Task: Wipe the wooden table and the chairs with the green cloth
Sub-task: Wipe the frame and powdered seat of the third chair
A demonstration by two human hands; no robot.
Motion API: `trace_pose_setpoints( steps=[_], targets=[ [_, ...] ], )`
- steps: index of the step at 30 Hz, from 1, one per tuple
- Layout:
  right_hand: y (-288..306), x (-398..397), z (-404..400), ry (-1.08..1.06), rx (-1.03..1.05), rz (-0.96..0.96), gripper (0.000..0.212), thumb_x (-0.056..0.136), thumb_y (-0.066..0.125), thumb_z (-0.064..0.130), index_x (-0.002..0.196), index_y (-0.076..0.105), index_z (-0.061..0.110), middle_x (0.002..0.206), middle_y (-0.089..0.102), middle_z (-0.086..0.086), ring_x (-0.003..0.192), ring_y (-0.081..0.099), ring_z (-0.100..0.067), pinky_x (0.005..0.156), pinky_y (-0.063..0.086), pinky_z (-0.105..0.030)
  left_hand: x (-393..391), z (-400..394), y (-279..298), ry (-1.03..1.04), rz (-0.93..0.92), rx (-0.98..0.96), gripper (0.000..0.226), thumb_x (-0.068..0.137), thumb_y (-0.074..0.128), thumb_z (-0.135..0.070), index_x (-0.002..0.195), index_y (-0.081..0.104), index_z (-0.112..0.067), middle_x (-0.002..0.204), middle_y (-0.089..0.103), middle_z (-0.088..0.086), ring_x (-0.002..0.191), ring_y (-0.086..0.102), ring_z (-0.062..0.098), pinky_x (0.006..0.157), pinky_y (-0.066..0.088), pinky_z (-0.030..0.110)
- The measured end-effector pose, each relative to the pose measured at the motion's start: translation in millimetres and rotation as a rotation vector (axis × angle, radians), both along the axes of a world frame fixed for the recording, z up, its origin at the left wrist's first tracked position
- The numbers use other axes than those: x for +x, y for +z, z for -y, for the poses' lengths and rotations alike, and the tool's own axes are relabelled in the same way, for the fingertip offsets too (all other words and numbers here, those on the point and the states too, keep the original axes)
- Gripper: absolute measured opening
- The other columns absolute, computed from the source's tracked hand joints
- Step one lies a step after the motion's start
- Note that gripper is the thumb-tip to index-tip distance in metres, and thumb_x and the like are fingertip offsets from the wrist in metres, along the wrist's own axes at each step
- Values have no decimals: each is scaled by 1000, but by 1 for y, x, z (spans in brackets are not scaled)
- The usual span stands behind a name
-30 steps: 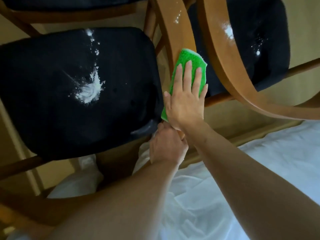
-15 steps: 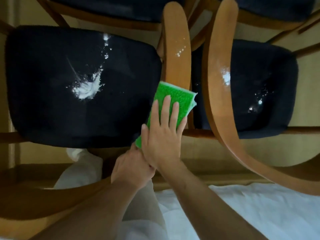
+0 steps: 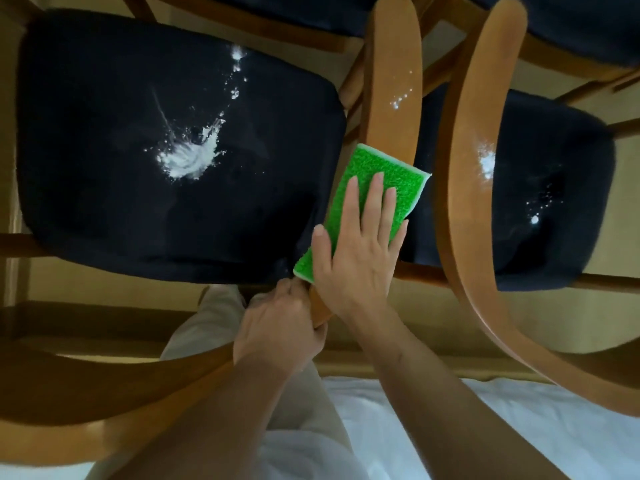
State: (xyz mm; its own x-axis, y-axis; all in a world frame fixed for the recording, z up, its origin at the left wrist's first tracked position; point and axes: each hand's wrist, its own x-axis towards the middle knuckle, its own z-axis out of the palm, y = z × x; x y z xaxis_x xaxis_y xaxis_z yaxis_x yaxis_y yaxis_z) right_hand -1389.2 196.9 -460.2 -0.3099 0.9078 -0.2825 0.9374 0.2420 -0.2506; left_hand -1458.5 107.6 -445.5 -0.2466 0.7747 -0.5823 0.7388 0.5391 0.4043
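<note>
At the left of the frame a dark seat cushion [image 3: 166, 143] is marked by a white powdery smear [image 3: 188, 159], and just below centre the left hand [image 3: 280, 336] is closed around the near end of the wooden armrest [image 3: 391, 98]. At centre the green cloth [image 3: 370, 199] is pressed flat on that armrest by the right hand [image 3: 360, 247], fingers spread. Chair wiping is judged under way; white specks higher on the armrest call for an upward stroke, and a second armrest [image 3: 464, 188] at the right bears another smear.
</note>
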Motion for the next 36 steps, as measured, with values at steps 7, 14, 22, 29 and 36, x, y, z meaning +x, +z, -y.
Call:
trace_pose_setpoints(
  steps=[7, 14, 22, 29, 36],
  targets=[
    [1, -16, -66, -114, 94, -40, 68, 102, 30, 41, 156, 2, 12, 164, 0, -10, 151, -2, -25, 120, 10, -52, 2, 0, 0, -25, -58, -33, 55, 86, 57, -57, 127, 36, -27, 114, 52, -7, 102, 60, 13, 87, 46, 28],
    [-2, -39, -130, -45, 182, 53, 73, 99, 30, 45, 156, 1, 8, 163, -2, -15, 150, -3, -33, 118, 11, -56, 4, 2, -1, -28, -68, -3, 54, 88, 55, -56, 129, 35, -27, 116, 51, -8, 104, 58, 10, 88, 43, 26],
    [-4, -50, -175, 51, 177, 81, 70, 99, 35, 32, 156, 0, 12, 164, -4, -8, 150, -4, -31, 119, 16, -53, 2, 4, -1, -10, -34, 1, 48, 88, 56, -55, 123, 37, -29, 114, 51, -8, 101, 58, 9, 87, 45, 26],
    [-1, -21, -83, 77, 152, 113, 70, 97, 36, 34, 157, 4, 15, 164, 0, -7, 151, -1, -28, 119, 3, -53, 2, 3, 1, -12, -10, -6, 51, 88, 54, -58, 127, 34, -30, 115, 48, -10, 104, 57, 7, 87, 42, 23],
    [-10, -1, -11, 101, 113, 122, 71, 96, 31, 43, 155, 8, 13, 164, 9, -7, 150, 6, -24, 118, 5, -48, 0, -5, 7, -54, -20, -95, 44, 87, 53, -54, 118, 44, -24, 108, 52, -6, 96, 59, 12, 87, 48, 29]
  ],
)
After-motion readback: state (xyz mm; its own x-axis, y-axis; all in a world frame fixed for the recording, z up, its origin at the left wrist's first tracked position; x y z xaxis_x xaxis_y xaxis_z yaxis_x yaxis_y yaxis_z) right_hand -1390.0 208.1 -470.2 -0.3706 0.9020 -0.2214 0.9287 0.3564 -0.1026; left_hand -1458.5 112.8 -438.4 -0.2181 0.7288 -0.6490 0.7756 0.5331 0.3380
